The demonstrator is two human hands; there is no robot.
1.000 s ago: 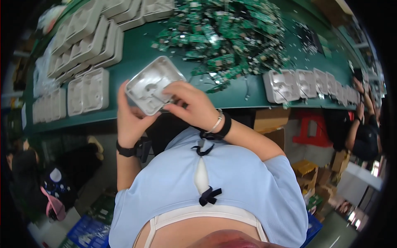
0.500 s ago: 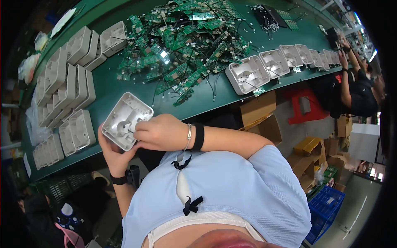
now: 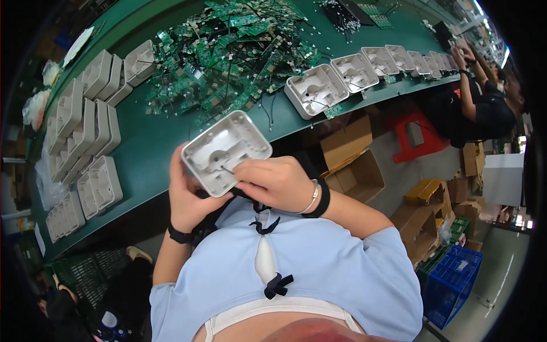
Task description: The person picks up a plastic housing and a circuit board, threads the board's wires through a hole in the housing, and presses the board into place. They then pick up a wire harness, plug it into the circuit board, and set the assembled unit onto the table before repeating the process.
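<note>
A light grey plastic housing (image 3: 225, 142), square with rounded corners and its open side facing me, is held tilted in front of my chest at the table's near edge. My left hand (image 3: 192, 202) grips it along the left and lower edge, fingers behind and thumb below. The fingers of my right hand (image 3: 274, 178) are pinched together over the housing's lower right part. From their tips a thin dark wire-like piece (image 3: 227, 170) points toward the round seat inside; its other end is hidden in my fingers.
A big heap of green circuit boards (image 3: 228, 62) with black wires covers the table's middle. Housings (image 3: 317, 91) stand in a row to the right, some with boards hanging out. More housings (image 3: 77, 128) are stacked left. A co-worker (image 3: 484, 108) works at the far right.
Both hands and the housing have shifted right in the view, with the housing now nearer the board heap. The table's contents sit slightly further left as the view turned.
</note>
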